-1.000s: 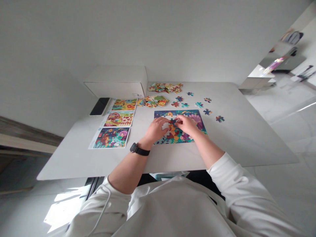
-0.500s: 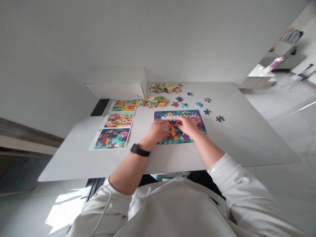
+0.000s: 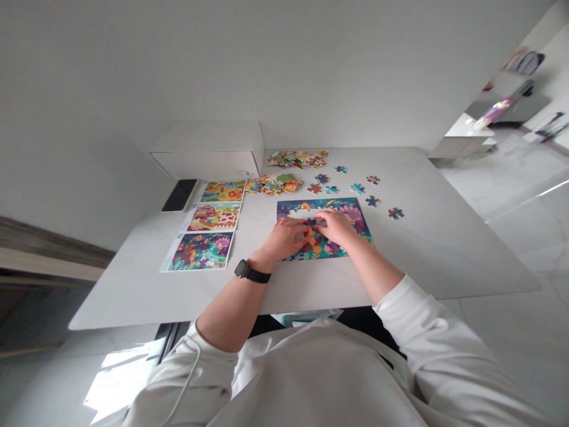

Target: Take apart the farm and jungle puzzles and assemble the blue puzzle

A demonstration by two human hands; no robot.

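Observation:
A partly assembled jigsaw puzzle point(image 3: 358, 224) lies flat on the table in front of me, dark blue with purple, orange and green figures. An unfilled gap shows in its upper middle. My right hand point(image 3: 335, 226) pinches a small dark blue puzzle piece point(image 3: 311, 222) at the lower edge of that gap, its far side partly hidden by fingertips. My left hand point(image 3: 287, 237) rests on the puzzle's left part, fingers stretched and thumb apart, fingertips by the same piece. Whether the piece sits fully flat, I cannot tell.
Several loose puzzle pieces point(image 3: 357, 188) lie beyond the puzzle, with two piles of pieces point(image 3: 297, 159) farther back. Left are picture sheets point(image 3: 202, 251), a phone point(image 3: 179, 196) and a white box point(image 3: 207, 161) against the wall. The white table point(image 3: 444, 237) ends at the right.
Both hands stay over the same spot of the puzzle. My right fingers have shifted slightly at the piece, and my left fingertips have moved a little. The loose pieces lie unchanged.

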